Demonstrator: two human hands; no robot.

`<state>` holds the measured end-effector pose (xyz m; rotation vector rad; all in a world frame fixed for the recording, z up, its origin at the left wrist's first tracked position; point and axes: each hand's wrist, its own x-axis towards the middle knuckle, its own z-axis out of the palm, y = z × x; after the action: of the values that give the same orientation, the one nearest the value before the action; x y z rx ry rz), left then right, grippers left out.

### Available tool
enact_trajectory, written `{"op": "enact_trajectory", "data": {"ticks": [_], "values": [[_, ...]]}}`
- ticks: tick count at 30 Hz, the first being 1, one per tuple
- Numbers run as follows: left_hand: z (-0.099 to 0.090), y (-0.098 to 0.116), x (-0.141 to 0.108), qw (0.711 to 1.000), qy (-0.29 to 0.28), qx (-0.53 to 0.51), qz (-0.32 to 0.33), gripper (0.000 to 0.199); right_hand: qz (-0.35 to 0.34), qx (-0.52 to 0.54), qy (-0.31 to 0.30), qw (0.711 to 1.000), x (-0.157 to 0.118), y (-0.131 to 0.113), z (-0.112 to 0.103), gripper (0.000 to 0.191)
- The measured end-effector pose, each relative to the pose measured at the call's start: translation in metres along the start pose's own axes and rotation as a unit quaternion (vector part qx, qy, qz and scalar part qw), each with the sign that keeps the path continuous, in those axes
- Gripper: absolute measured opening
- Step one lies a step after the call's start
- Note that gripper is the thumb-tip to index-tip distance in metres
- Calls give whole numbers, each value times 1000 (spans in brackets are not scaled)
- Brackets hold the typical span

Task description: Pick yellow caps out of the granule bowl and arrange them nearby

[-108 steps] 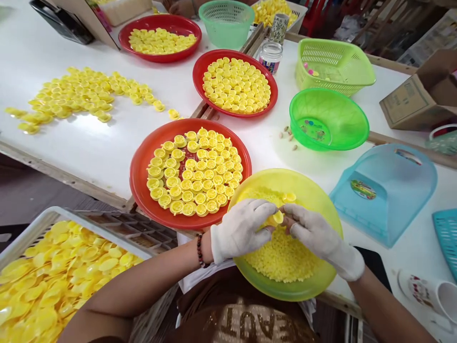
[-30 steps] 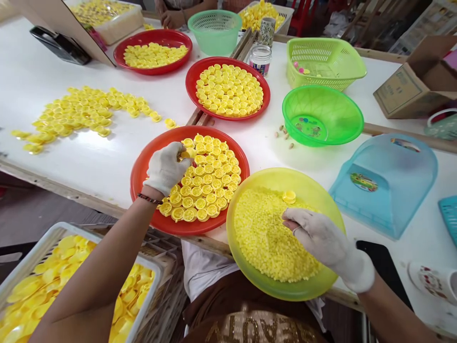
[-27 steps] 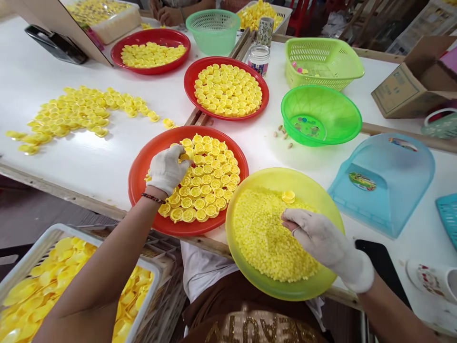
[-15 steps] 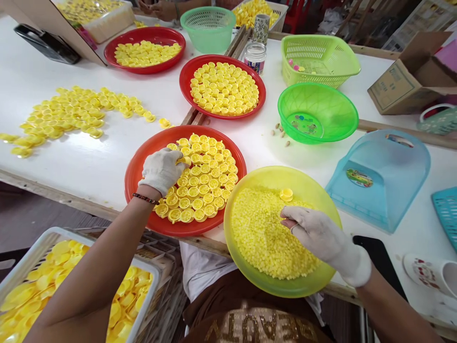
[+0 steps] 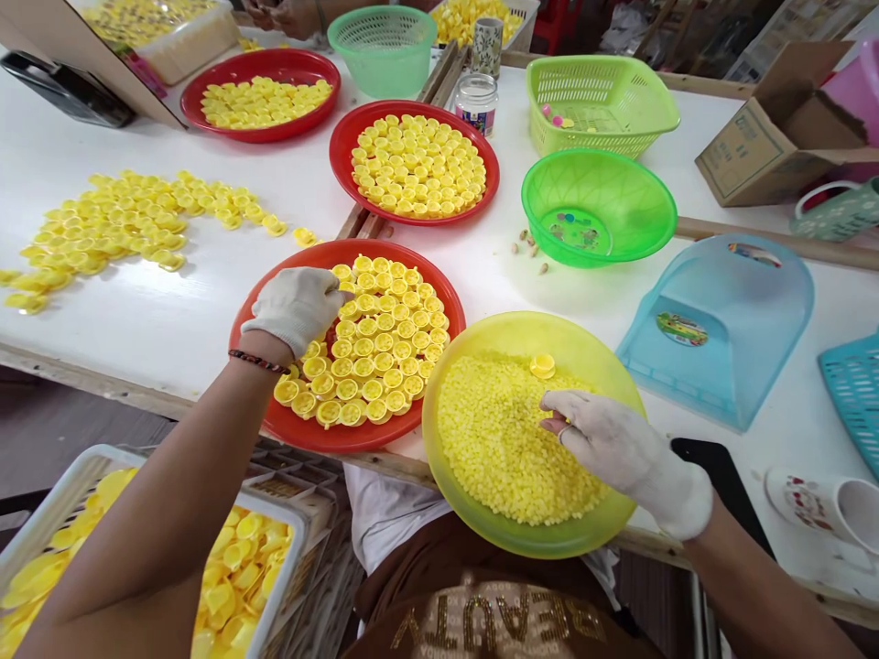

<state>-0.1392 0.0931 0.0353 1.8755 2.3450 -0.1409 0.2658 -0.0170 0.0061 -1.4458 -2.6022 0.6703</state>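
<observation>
Head view. Two white-gloved hands are shown at work over a white bench [image 5: 185, 316]. The left hand [image 5: 298, 307] is held, fingers curled, above the left part of a round red plastic tray [image 5: 302, 434]; its fingertips are partly hidden, and whether a piece is gripped cannot be told. Beneath and to the right of this hand, small yellow plastic cup-shaped pieces [image 5: 363, 347] are packed in close rows. The right hand [image 5: 611, 444] is half closed over a translucent yellow plastic bowl [image 5: 528, 542] heaped with pale yellow pellets [image 5: 508, 448]; no piece is seen in its fingers, though pinched pellets cannot be ruled out. Just beyond its fingertips, a single yellow piece [image 5: 542, 366] is set on the pellets. The tray is judged largely filled, with red left bare mainly beside the left hand. A second red tray [image 5: 492, 174], beyond the hands, appears fully covered. Much is judged left: a loose yellow heap [image 5: 116, 220] is spread beyond and left of the left hand.
</observation>
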Motion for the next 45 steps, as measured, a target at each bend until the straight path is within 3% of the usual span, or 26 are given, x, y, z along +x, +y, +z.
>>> {"op": "enact_trajectory", "data": {"ticks": [3,6,8,11,15,19,23,26,30,35,38,41,45], "values": [[-13,27,-20,988,97,-55,106,36,79,-107,-57,989,5,-8,-3,16],[-12,80,-41,948,150,-129,250,31,111,-126,-117,979,14,-25,-5,29],[-3,123,-55,928,112,-161,318,28,63,-88,-163,981,20,-34,-3,29],[20,182,-71,911,4,-175,374,27,36,-64,-186,980,20,-38,5,29],[42,223,-77,902,-44,-174,392,37,-7,1,-162,987,9,-26,11,24],[47,224,-79,900,-66,-169,396,37,-19,87,-87,992,0,-7,1,18],[50,208,-90,893,-79,-163,412,26,-53,137,51,988,-1,4,-15,14],[57,195,-102,887,-61,-193,415,21,-68,136,105,983,4,3,-19,17],[61,182,-114,883,-49,-257,391,25,-73,115,114,984,5,0,-19,32],[58,163,-116,868,-39,-313,384,26,-39,92,126,987,-4,5,-22,25],[56,152,-118,859,-32,-335,387,27,-38,63,77,994,-6,8,-22,17],[57,146,-124,858,22,-309,411,25,-39,26,34,998,-2,4,-18,11],[60,146,-131,843,62,-322,427,24,-3,118,69,991,9,-9,-13,14]]}}
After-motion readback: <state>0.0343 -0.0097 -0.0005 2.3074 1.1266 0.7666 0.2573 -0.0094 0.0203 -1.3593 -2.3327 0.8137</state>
